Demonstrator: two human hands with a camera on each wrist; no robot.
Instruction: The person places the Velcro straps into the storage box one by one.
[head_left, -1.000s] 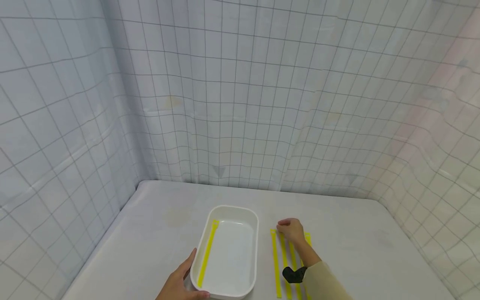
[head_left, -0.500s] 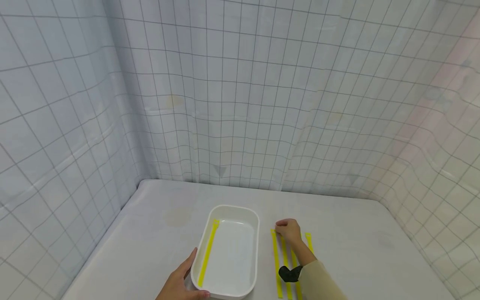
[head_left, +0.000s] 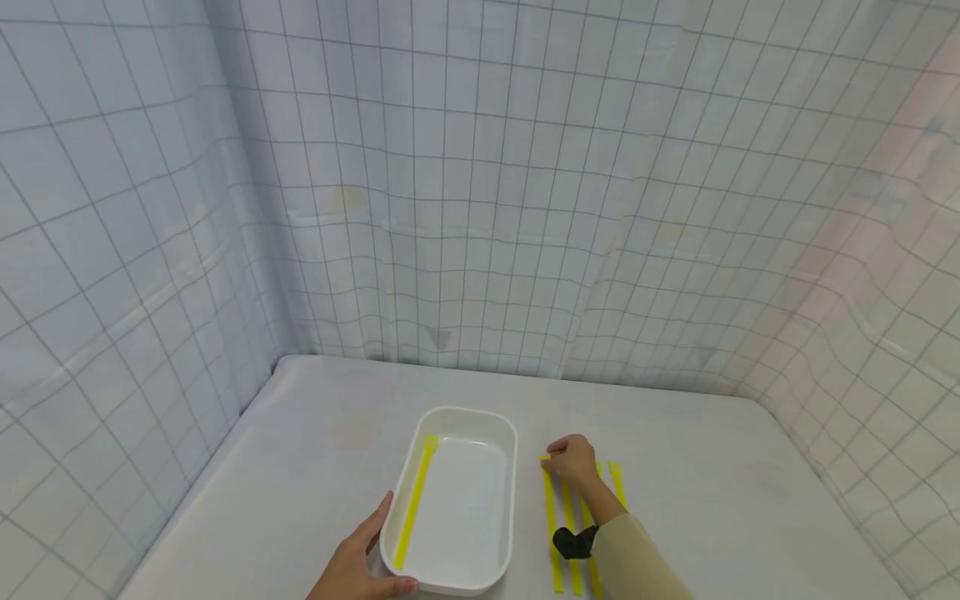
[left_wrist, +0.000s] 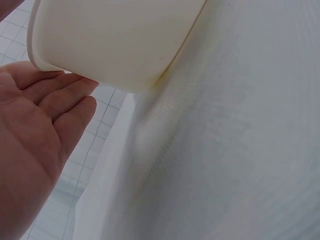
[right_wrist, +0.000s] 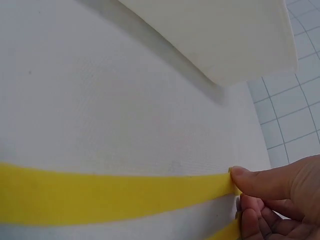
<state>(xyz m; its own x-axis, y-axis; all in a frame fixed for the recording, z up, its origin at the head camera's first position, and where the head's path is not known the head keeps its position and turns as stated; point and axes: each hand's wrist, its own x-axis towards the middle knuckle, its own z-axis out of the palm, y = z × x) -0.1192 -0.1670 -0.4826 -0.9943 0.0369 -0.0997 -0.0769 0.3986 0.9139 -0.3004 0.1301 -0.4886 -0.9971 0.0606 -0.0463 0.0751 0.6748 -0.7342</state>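
Note:
A white rectangular tray (head_left: 514,500) stands on the table. Inside it, along its left wall, lies one flat yellow strap (head_left: 415,504) with a wider, slotted-looking end. My left hand (head_left: 358,557) spans the tray's near left corner; in the left wrist view its fairly straight fingers (left_wrist: 72,102) touch the tray's outer wall. To the right of the tray, several more yellow straps (head_left: 572,533) lie side by side. My right hand (head_left: 573,461) pinches the far end of the leftmost strap (right_wrist: 115,197), between thumb and fingers. My right forearm hides parts of the other straps.
A white cloth covers the table (head_left: 697,483). White gridded curtains (head_left: 480,208) enclose the back and both sides. A black band (head_left: 575,542) sits on my right wrist by the light sleeve (head_left: 637,562).
My right hand has shifted slightly left, from over the neighbouring strap to the end of the leftmost one. My left hand and the tray have stayed in place.

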